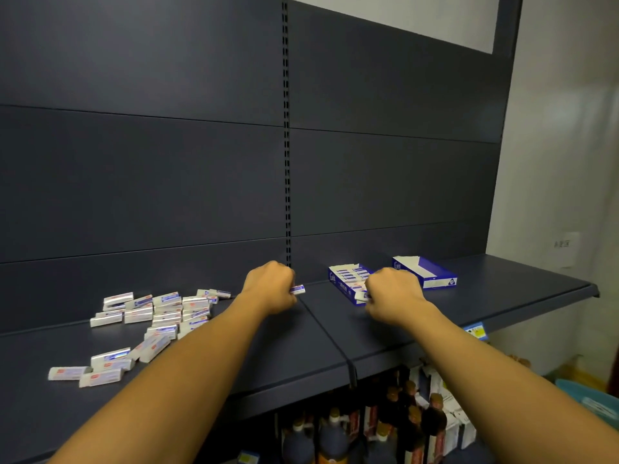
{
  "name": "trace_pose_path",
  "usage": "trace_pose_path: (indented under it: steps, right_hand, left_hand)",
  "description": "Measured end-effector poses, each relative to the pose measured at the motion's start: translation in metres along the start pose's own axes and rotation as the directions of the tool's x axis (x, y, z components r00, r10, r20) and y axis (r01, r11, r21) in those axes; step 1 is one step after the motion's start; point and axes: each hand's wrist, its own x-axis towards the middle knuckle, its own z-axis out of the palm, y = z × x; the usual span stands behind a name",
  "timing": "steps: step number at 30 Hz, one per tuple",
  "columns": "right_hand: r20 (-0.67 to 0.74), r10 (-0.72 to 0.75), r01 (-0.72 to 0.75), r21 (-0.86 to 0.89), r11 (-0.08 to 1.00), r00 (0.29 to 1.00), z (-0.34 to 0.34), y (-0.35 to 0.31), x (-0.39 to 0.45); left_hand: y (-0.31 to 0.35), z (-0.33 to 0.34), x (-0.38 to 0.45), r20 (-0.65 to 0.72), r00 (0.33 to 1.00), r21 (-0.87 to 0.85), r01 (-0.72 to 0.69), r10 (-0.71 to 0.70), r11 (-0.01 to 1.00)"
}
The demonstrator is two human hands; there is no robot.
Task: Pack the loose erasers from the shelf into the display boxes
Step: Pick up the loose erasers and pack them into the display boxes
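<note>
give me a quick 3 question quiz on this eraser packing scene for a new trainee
1. True or false: both blue cardboard display boxes already hold erasers.
2. Which hand holds an eraser at the nearer display box? A) left B) right C) neither
3. Fill in: the pile of loose white wrapped erasers lies on the dark shelf to the ____ of the left hand.

Key
1. False: the nearer blue cardboard display box holds erasers; the farther blue cardboard display box looks empty.
2. B: the right hand pinches a white eraser at its front edge; the left hand holds another white eraser.
3. left: the pile of loose white wrapped erasers lies on the dark shelf.
</note>
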Motion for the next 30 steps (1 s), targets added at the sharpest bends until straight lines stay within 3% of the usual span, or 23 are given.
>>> trace_pose_path:
  steps: [17, 30]
  right_hand:
    - [-0.068, -0.011, 0.016, 0.076, 0.997, 0.998, 0.064, 0.077, 0.135]
    - [-0.12, -0.143, 0.16, 0.144, 0.977, 0.982, 0.11, 0.128, 0.189]
  left_hand:
    - [0.028, 0.04, 0.151, -0.045, 0.999, -0.034, 0.02, -0.022, 0.999]
    - [0.067, 0.069, 0.202, -0.019, 0.993, 0.005, 0.114, -0.114, 0.993]
